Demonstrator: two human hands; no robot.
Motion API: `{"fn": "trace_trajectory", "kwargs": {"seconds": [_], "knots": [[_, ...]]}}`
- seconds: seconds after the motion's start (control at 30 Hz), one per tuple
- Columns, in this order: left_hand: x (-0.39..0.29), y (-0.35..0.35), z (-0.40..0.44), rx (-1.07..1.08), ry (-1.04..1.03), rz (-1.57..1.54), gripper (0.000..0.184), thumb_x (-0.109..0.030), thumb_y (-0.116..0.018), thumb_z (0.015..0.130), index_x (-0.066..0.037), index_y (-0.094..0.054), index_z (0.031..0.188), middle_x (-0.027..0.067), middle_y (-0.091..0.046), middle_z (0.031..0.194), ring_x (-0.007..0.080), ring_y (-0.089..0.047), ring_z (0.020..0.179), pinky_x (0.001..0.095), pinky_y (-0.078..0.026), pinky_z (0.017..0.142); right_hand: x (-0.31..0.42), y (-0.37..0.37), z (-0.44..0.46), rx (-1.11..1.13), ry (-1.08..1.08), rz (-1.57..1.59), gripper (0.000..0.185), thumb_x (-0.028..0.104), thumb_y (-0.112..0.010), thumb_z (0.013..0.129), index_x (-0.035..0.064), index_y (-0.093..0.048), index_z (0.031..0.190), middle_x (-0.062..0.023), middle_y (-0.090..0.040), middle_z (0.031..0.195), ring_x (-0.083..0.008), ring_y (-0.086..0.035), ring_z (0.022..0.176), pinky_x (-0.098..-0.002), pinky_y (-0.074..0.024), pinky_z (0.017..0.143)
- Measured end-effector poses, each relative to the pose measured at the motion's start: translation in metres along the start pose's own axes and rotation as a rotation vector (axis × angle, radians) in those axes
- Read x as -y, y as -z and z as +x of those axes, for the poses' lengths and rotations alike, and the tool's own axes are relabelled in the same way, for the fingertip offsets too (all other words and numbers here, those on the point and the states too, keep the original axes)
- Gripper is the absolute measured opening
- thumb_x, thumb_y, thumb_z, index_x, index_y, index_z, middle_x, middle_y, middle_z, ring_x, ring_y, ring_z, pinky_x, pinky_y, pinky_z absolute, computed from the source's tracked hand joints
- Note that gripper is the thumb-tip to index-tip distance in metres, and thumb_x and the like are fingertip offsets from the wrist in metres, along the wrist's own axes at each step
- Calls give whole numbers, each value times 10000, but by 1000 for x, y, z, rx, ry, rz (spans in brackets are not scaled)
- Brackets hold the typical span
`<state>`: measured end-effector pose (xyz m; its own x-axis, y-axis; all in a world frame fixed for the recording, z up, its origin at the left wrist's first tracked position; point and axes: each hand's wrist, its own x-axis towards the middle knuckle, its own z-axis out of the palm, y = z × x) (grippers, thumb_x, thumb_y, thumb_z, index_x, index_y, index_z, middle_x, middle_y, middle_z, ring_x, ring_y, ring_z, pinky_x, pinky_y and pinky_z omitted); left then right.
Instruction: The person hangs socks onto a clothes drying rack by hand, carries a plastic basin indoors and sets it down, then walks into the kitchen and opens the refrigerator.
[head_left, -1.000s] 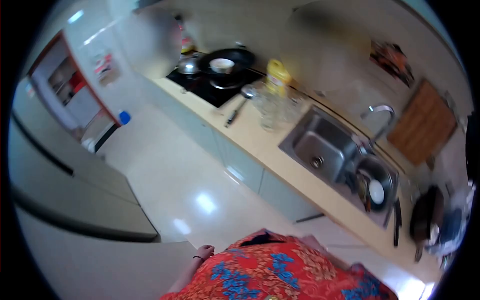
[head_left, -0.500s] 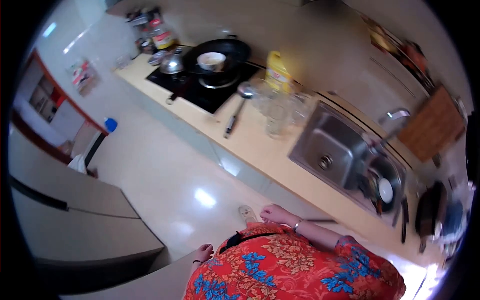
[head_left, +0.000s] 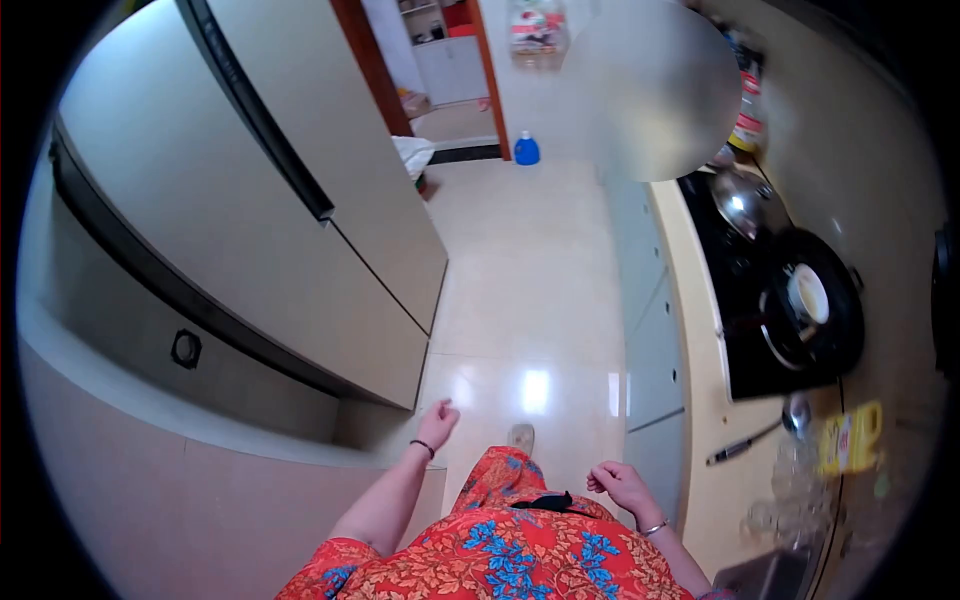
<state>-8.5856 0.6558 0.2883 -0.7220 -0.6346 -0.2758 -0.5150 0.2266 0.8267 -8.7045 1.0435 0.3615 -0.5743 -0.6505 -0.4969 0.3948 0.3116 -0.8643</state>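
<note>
My left hand (head_left: 437,425), with a dark band at the wrist, hangs over the floor in front of the tall grey cabinet or refrigerator. Its fingers are loosely curled and nothing shows in them. At the right, my right hand (head_left: 620,485), above a silver bangle, is held beside the red floral clothing (head_left: 530,550). Its fingers are folded in, with no object visible. Neither hand touches the counter (head_left: 715,480). Closest to the right hand on the counter is a ladle (head_left: 752,441), near a yellow jug (head_left: 850,440) and clear glassware (head_left: 795,485).
A black wok (head_left: 845,330) holding a white bowl (head_left: 808,294) sits on the black cooktop (head_left: 745,350), near a shiny metal lid or kettle (head_left: 745,203). A blue jug (head_left: 526,149) stands by the doorway. Refrigerator-like doors (head_left: 250,200) line the left. A blurred pale disc covers the upper right.
The view has swung left from the sink and counter toward the floor and doorway. The counter now lies along the right side, and more of my left forearm shows.
</note>
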Motion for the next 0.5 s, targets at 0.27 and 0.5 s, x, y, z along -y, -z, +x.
{"fn": "trace_trajectory", "kwargs": {"seconds": [0.27,0.5], "knots": [[-101,148,233,-389,-110,-282,596,-166,-591,830,12,-291,1313,166,-434,1286,220,-432,1188,324,-351,994,117,-18,200,52,38,-123,235,206,-506,903,-8,-595,861,-51,-615,759,-113,-594,696,-242,-486,642],[-160,283,402,-700,-235,-344,721,-167,-632,794,25,-207,1345,211,-348,1339,282,-389,1224,353,-338,1001,205,-26,322,95,61,-142,216,178,-511,902,-17,-591,856,-51,-617,762,-112,-594,693,-238,-488,647]]}}
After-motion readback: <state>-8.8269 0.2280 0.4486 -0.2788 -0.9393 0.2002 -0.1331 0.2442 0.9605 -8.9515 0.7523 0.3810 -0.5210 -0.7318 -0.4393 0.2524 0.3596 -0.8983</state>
